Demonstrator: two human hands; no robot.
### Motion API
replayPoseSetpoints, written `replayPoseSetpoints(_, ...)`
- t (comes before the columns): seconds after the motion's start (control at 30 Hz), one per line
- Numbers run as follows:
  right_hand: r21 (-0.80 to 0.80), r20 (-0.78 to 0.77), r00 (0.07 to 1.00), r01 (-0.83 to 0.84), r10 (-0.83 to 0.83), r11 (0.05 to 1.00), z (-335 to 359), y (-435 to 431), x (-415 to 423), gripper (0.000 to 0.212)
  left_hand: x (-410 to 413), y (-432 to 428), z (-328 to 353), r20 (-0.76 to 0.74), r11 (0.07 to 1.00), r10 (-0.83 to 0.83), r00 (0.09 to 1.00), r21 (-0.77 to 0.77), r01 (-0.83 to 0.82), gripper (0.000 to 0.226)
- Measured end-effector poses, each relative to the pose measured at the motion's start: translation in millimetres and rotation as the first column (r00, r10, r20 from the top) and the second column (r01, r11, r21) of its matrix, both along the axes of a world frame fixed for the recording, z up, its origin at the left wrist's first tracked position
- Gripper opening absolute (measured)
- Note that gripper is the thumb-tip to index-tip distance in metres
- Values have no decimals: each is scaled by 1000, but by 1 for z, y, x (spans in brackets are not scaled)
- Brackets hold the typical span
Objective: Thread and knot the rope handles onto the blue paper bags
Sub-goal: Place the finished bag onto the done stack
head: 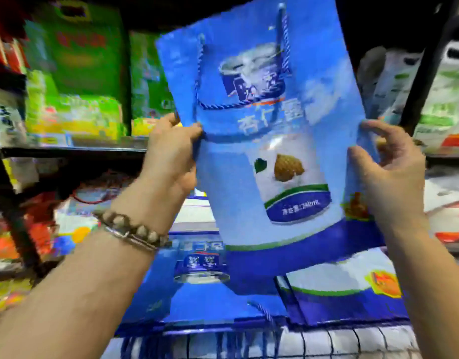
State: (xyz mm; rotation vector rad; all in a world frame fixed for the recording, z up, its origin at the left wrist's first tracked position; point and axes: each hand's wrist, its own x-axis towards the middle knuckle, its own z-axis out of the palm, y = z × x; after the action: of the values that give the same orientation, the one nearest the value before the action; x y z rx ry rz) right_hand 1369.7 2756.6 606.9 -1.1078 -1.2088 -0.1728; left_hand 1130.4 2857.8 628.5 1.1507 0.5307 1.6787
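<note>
Nearest me, at 6 o'clock, loose blue ropes (223, 345) lie on a white checked cloth (352, 342) at the edge of a pile of flat blue bags (205, 301). Above that pile, 2 hands hold 1 blue paper bag (249, 198) upright. The left hand (171, 154), with a beaded bracelet (137, 230) on its wrist, grips the bag's edge at 9 o'clock. The right hand (388, 172) pinches the edge at 3 o'clock. A rope handle (215, 107) loops down the bag's front near 12 o'clock. Behind, black shelving (427, 60) carries green boxes (75, 55) at 10 o'clock and white bags (440, 99) at 2 o'clock.
</note>
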Motion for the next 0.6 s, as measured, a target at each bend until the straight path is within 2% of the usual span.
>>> replayPoseSetpoints(0.07,-244,86,991,122,-104,962,-6,0,29,55,36,-3,-8,-54,995,59,997,-76,-63,55)
replayPoseSetpoints(0.1,-357,126,984,165,-128,919,-11,0,42,61,54,3,-19,-143,991,114,983,-55,-123,64)
replayPoseSetpoints(0.17,-540,179,971,232,-159,809,-27,-2,60,61,83,17,-46,-288,992,93,953,-58,-114,67)
replayPoseSetpoints(0.23,-659,240,951,307,-195,686,-49,-1,74,61,100,34,-73,-426,984,57,903,-128,-123,66)
replayPoseSetpoints(0.3,-745,311,929,369,-201,555,-74,1,88,65,117,36,-98,-604,965,41,796,-184,-189,66)
replayPoseSetpoints(0.37,-790,367,913,407,-179,459,-97,4,98,63,130,39,-117,-709,957,-3,706,-207,-204,64)
replayPoseSetpoints(0.43,-798,396,904,426,-163,427,-113,8,102,58,136,40,-126,-807,960,15,591,-155,-235,62)
replayPoseSetpoints(0.5,-781,440,882,470,-172,412,-121,11,103,55,139,37,-130,-898,971,114,424,10,-240,62)
replayPoseSetpoints(0.6,-716,568,798,600,-202,358,-125,15,104,54,148,20,-137,-964,965,258,63,255,-60,50)
